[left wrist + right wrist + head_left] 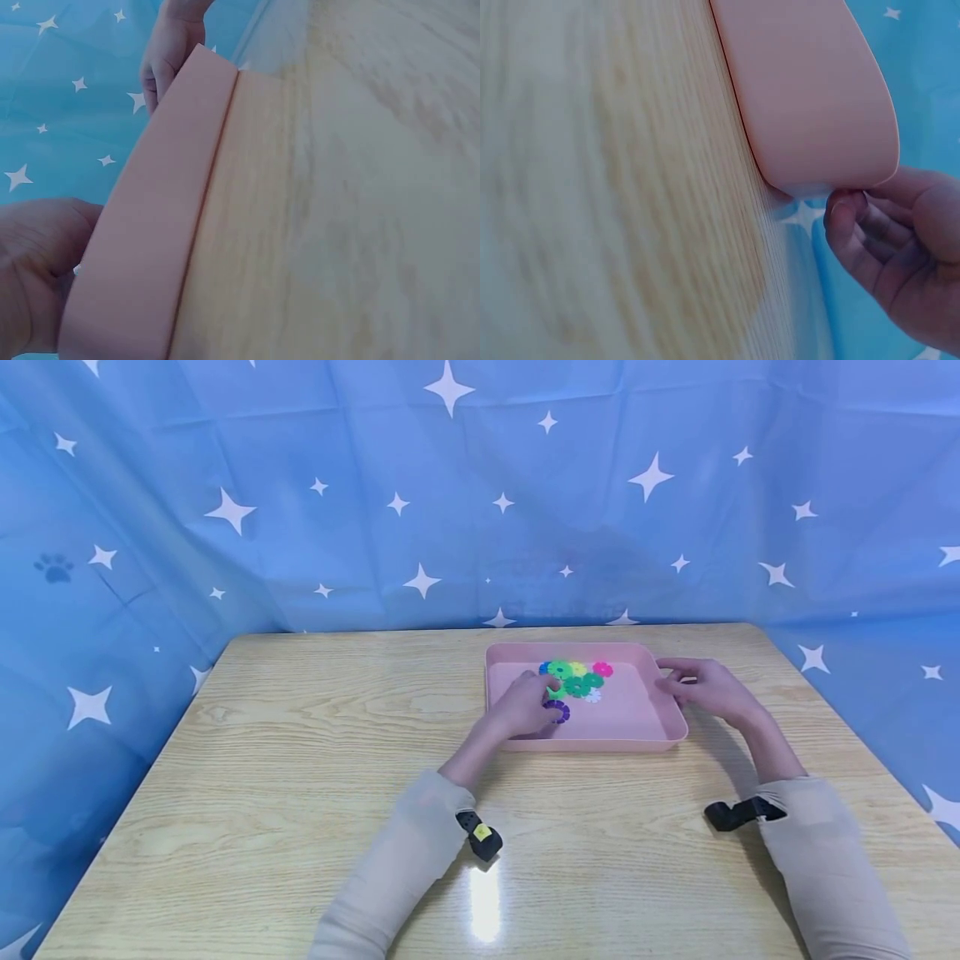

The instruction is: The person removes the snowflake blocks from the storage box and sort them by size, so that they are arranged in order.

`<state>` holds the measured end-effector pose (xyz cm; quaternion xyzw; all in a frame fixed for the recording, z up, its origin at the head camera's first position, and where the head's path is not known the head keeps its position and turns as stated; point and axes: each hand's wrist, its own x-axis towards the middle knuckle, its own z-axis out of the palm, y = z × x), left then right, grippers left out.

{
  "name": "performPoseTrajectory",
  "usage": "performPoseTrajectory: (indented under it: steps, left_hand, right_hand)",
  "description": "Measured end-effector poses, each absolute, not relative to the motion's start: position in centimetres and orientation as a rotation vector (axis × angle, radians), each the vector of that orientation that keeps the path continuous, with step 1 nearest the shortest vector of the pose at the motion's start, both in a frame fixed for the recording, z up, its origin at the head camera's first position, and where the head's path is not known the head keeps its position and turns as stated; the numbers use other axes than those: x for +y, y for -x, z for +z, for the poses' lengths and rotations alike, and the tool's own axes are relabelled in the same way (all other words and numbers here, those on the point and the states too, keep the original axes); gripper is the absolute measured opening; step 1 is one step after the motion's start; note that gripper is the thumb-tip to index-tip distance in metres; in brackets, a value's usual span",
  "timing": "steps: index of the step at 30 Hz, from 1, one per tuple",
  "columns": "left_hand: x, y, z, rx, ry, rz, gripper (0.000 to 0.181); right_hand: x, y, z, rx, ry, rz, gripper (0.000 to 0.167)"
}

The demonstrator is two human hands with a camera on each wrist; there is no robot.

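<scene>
- Firstly, the thumb and the index finger of the left hand (528, 703) are spread apart inside the tray; whether they touch a piece, I cannot tell.
- The right hand (708, 689) pinches the right rim of the pink tray (585, 746), with the thumb over the edge and the other fingers bent outside.
- The purple piece (565, 713) lies just beside the left thumb.
- Beyond the left index fingertip, the green pieces (577, 687) lie in a heap, together with a yellow piece (577, 668) and a white piece (593, 696).
- Farther from these fingers, towards the right hand, lies a bright pink piece (602, 669).
- Under both hands, the tray rests on the wooden table (300, 760).
- Behind all the fingers hangs a blue cloth (337, 543) with white stars.
</scene>
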<state>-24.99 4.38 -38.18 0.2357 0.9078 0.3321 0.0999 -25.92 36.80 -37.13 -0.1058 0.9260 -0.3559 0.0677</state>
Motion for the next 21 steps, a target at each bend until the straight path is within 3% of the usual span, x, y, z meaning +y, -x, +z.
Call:
performPoseTrajectory:
  steps: [8,21]
  left_hand:
    - [4.79,24.96,-38.71,2.725,-0.648,0.960,0.022]
    - [5.02,24.79,-38.70,2.679,-0.599,0.988,0.030]
  right_hand:
    - [36.72,25.95,-37.05,2.793,0.318,-1.076,0.057]
    - [36.70,25.97,-37.17,2.800,0.313,-1.061,0.057]
